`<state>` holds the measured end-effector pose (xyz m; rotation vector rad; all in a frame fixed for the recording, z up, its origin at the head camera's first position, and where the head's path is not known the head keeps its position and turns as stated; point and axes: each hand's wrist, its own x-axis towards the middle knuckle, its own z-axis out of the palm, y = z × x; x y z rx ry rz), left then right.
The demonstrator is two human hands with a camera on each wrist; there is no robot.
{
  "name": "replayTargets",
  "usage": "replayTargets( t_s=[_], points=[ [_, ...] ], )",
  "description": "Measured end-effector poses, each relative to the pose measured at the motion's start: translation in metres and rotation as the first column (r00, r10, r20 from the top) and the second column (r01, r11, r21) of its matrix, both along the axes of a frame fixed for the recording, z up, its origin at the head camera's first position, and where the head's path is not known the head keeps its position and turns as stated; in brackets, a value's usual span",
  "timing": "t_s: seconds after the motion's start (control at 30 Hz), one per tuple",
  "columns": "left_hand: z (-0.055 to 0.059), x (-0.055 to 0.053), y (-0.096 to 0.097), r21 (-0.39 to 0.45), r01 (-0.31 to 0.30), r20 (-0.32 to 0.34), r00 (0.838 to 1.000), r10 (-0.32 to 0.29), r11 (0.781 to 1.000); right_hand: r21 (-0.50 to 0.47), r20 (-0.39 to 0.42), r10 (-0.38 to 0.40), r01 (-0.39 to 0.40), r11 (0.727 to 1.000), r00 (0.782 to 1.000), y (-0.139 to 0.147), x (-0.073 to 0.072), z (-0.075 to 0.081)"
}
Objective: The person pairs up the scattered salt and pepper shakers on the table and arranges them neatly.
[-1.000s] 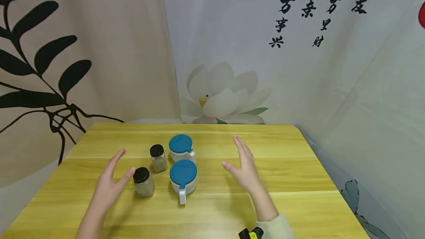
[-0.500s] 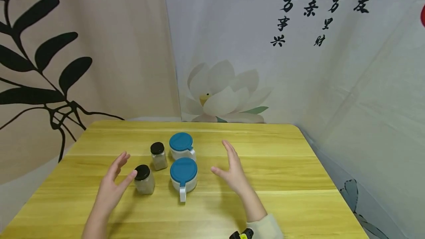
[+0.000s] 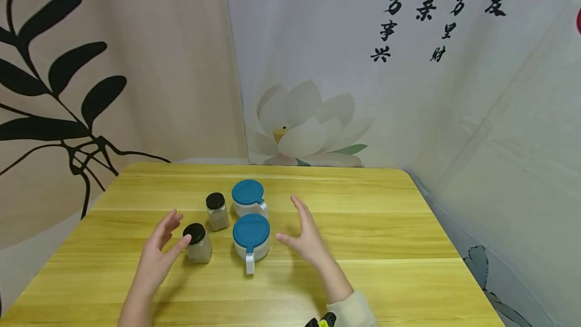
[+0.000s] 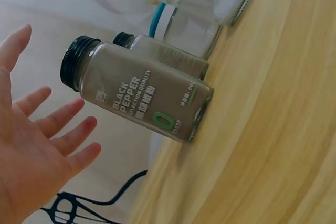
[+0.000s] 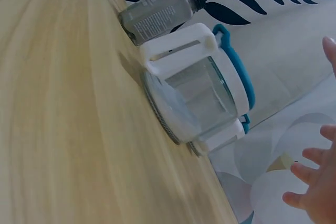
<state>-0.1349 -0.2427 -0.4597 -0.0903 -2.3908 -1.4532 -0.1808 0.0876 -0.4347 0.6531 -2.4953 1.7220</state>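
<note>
Watching from afar, I see the left hand (image 3: 154, 259) spread just beside the front pepper jar (image 3: 199, 252), upright on the table (image 3: 386, 246); the right hand (image 3: 309, 241) is also spread, near the front blue-lidded mug (image 3: 251, 231); behind these stand a second jar (image 3: 218, 219) and a second mug (image 3: 247, 193).

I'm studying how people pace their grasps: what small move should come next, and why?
Probably curl the left hand around the nearer black-capped jar: the jar stands closest to that hand, whose spread fingers and thumb face it but do not grip it.
</note>
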Motion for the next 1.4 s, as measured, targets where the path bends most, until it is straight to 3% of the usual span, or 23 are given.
replayTargets(
  t_s=[0.17, 0.23, 0.6, 1.1, 1.4],
  points=[
    [-0.003, -0.001, 0.001, 0.028, 0.016, 0.028, 0.999, -0.017, 0.999, 0.023, 0.003, -0.012, 0.012, 1.000, 1.000, -0.006, -0.014, -0.031],
    [-0.004, -0.002, 0.001, 0.034, 0.018, 0.036, 0.999, -0.019, 0.999, 0.022, 0.006, -0.011, 0.011, 1.000, 1.000, -0.008, -0.015, -0.035],
    [-0.018, -0.004, 0.004, 0.069, 0.014, 0.057, 0.998, -0.018, 0.997, 0.008, 0.001, 0.039, -0.039, 0.999, 0.999, -0.021, -0.010, -0.042],
    [-0.023, -0.004, 0.008, 0.206, 0.015, 0.084, 0.996, -0.033, 0.979, -0.005, 0.049, 0.091, -0.091, 0.996, 0.995, -0.036, -0.007, -0.051],
    [-0.028, -0.006, 0.010, 0.210, 0.010, 0.032, 0.999, -0.018, 0.978, -0.056, 0.071, 0.144, -0.140, 0.989, 0.987, -0.040, -0.010, -0.061]
  ],
)
